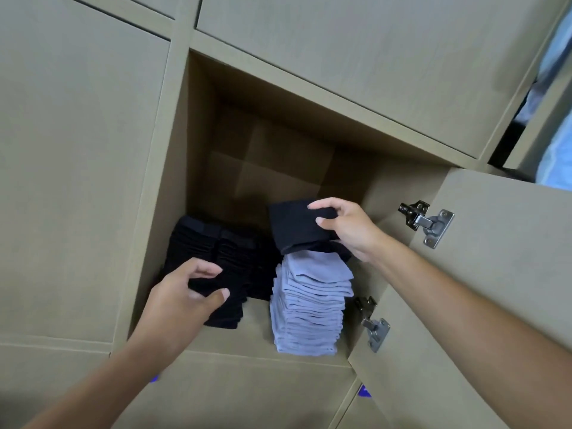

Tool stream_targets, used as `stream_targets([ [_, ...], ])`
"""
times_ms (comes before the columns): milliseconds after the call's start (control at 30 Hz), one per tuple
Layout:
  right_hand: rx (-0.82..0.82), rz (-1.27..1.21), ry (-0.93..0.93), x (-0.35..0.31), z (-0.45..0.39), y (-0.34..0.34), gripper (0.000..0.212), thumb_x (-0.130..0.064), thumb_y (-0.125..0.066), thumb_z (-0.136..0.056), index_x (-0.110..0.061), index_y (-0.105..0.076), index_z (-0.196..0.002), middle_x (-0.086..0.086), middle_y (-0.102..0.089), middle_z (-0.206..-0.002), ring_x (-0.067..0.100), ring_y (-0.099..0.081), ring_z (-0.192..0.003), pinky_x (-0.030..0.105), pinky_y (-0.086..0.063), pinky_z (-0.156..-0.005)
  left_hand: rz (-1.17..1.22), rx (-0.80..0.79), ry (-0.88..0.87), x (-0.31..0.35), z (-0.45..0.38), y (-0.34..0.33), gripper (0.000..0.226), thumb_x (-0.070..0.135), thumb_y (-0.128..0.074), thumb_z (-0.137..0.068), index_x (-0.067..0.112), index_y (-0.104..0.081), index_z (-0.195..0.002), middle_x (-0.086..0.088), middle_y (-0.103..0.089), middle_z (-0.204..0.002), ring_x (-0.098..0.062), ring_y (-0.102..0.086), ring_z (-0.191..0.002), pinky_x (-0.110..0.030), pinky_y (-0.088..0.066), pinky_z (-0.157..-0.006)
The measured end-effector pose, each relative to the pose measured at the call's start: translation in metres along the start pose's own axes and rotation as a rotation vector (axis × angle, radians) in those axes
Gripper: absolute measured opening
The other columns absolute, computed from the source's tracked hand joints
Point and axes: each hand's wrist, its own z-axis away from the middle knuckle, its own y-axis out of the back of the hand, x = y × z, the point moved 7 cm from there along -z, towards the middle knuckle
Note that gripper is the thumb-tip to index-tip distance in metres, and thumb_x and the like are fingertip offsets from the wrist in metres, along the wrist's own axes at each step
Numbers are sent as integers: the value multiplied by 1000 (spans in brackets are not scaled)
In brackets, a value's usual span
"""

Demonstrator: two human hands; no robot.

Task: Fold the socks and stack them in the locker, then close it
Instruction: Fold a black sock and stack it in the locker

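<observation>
Black folded socks (297, 224) sit pinched between thumb and fingers of the right hand (346, 227), held just above the tall stack of grey-blue socks (309, 305) at the right of the open locker (278, 144). The left hand (182, 301) curls round the near edge of the black sock stacks (216, 261) on the left. The grey-blue stack looks the likeliest trouble: it stands high and leans a little, so a load set off-centre or pressed down could tip it toward the near edge of the locker floor (257, 317). The black pair, gripped at one end, might also unfold. The locker is pale wood-grain board, dim at the far wall, among shut doors; its own door (495, 274) hangs open at right on two metal hinges (427, 221).
</observation>
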Motion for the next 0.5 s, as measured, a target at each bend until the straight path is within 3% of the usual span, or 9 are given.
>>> stream_targets([
  [167, 116, 80, -59, 21, -35, 40, 34, 8, -59, -95, -21, -73, -105, 16, -69, -117, 28, -67, -105, 36, -56, -94, -65, -39, -3, 0, 1, -6, 23, 27, -79, -86, 40, -65, -98, -6, -70, -69, -22, -69, -68, -24, -45, -62],
  [267, 201, 144, -110, 30, -49, 57, 34, 7, -58, -96, -22, -71, -106, 6, -62, -95, 24, -58, -95, 24, -52, -69, -92, -52, -23, 4, 2, -7, 23, 27, -78, -87, 40, -64, -100, -5, -68, -65, -14, -65, -65, -21, -42, -60],
  [333, 248, 206, -110, 33, -54, 64, 34, 7, -58, -96, -19, -71, -112, 7, -61, -98, 20, -54, -94, 15, -45, -58, -103, -52, -38, 6, 1, -7, 24, 27, -78, -87, 39, -65, -102, -2, -67, -63, -10, -62, -63, -20, -41, -61],
  [500, 262, 282, -147, 43, -61, 63, 34, 9, -54, -96, -9, -70, -119, 11, -60, -104, 19, -54, -95, 20, -44, -59, -137, -71, -74, 7, 2, -13, 23, 25, -77, -88, 38, -65, -102, 6, -63, -65, -3, -60, -62, -19, -41, -62],
])
